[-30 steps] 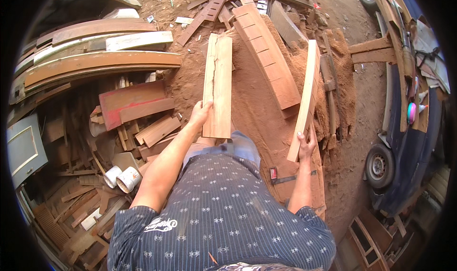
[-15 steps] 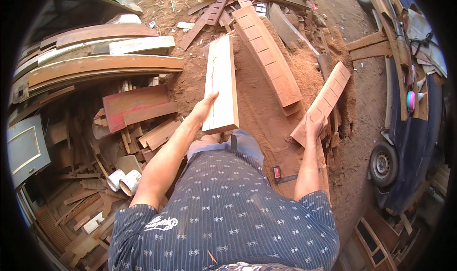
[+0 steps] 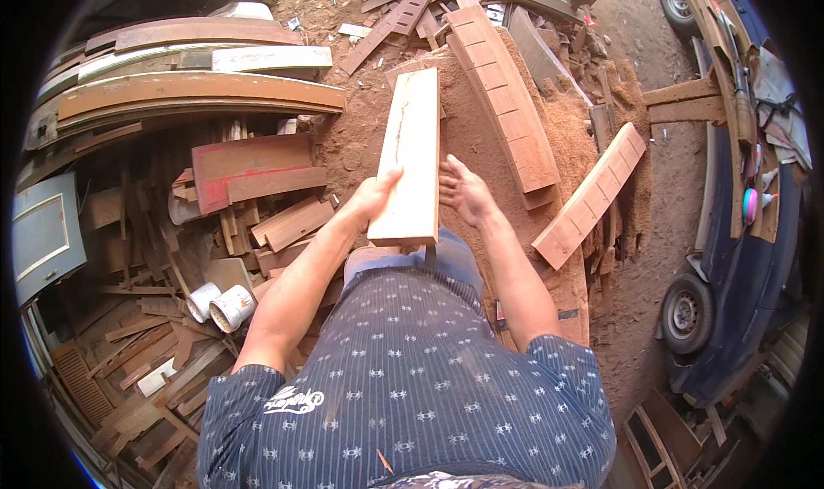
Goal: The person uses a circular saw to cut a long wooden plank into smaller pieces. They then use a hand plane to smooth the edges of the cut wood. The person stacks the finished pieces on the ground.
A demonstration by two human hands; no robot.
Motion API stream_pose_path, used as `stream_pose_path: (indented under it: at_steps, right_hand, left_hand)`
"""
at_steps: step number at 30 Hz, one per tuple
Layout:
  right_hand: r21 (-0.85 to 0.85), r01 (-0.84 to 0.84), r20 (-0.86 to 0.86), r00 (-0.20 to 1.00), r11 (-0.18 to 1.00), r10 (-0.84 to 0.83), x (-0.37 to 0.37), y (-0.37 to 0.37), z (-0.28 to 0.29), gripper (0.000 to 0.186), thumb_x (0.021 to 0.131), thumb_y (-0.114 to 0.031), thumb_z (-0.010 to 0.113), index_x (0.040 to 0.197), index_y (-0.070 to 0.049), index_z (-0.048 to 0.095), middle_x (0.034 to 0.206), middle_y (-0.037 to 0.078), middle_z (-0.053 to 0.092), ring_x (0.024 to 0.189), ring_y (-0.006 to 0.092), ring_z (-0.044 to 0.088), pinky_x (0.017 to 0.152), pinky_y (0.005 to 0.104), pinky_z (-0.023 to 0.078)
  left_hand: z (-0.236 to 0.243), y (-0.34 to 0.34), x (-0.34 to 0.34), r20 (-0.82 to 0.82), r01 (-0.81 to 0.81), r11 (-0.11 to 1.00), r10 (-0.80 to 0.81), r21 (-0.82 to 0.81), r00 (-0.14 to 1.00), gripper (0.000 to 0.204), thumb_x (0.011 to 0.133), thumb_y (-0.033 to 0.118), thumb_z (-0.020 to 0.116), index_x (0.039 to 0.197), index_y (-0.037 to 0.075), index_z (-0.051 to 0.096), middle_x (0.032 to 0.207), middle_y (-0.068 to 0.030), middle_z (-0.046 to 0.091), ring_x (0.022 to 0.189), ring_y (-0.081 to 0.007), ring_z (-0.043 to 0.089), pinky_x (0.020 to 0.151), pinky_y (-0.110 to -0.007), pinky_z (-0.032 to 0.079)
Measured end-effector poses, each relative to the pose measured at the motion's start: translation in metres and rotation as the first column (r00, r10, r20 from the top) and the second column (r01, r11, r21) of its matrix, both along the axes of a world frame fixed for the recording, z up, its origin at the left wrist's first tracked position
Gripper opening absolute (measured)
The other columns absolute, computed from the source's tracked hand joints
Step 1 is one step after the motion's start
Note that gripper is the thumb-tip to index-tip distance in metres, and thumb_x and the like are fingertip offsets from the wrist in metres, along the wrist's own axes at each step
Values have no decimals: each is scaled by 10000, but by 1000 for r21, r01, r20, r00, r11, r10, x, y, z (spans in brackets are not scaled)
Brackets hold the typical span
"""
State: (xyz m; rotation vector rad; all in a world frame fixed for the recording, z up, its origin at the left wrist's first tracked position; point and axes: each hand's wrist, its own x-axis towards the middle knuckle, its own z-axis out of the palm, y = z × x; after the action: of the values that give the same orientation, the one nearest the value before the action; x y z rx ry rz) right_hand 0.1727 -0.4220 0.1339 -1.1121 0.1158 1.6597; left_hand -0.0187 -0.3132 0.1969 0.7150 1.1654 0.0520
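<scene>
A thick pale wooden plank (image 3: 410, 163) with a dark crack along its top face is held out in front of my body. My left hand (image 3: 374, 195) grips its left edge, the thumb on top and the other fingers hidden beneath. Beside the plank's right edge is my right hand (image 3: 466, 190), fingers spread and nothing in it; a narrow gap seems to part it from the wood. A shorter reddish board (image 3: 590, 197) with several dark cross lines rests at a slant on the right, apart from both hands. Ahead lies a longer, similarly lined board (image 3: 502, 98).
Long boards (image 3: 197, 94) are stacked at the left, above a heap of offcuts and a red-edged panel (image 3: 253, 167). Two white buckets (image 3: 232, 309) stand lower left. Sawdust (image 3: 571, 133) is piled around the lined boards. A dark blue vehicle (image 3: 747, 291) is at the right.
My right hand has let go of the short lined board, leaving it on the right, and has moved left to the pale plank. My left hand still holds the plank.
</scene>
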Motion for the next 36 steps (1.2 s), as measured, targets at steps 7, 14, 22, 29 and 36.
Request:
stream_pose_path:
  at_steps: [7,14,22,29,36]
  right_hand:
    - [-193,20,183,983,981,16,-33,30,9,643,937,-422,721,1310,74,554,1192,205,669,1026,278,693,841,403,588]
    - [166,39,574,809,985,-129,-19,25,34,616,798,-331,890,1163,69,596,1061,142,705,957,185,679,799,326,568]
    - [403,-61,715,644,913,-272,-6,2,1,411,829,-155,855,1144,-26,625,1017,70,714,945,133,671,817,295,536]
    - [394,-211,854,445,895,-271,11,-27,-52,423,789,-143,800,1170,-10,673,1105,131,717,1050,280,684,917,399,532]
    - [240,-407,966,8,881,-259,19,-29,-15,417,799,-168,791,1167,-9,678,1122,160,714,1106,305,673,947,386,527]
  left_hand:
    - [-27,-42,-7,-469,400,764,-145,507,871,676,932,502,681,1198,-113,588,1096,-205,697,1036,-226,661,927,-366,512]
    - [-11,-20,13,-52,46,829,-20,557,998,648,966,478,667,1296,-67,550,1192,-176,676,1120,-229,636,981,-360,497]
    - [77,53,68,437,-254,782,-26,569,899,500,926,282,776,1292,6,576,1151,-83,694,1055,-138,644,955,-308,521]
    - [82,19,46,234,119,607,-470,786,851,456,826,70,839,1223,25,619,1178,-54,698,1098,-139,653,953,-320,528]
    - [75,4,40,228,148,653,-455,743,861,501,795,77,871,1221,35,609,1199,-57,682,1153,-134,626,995,-321,506]
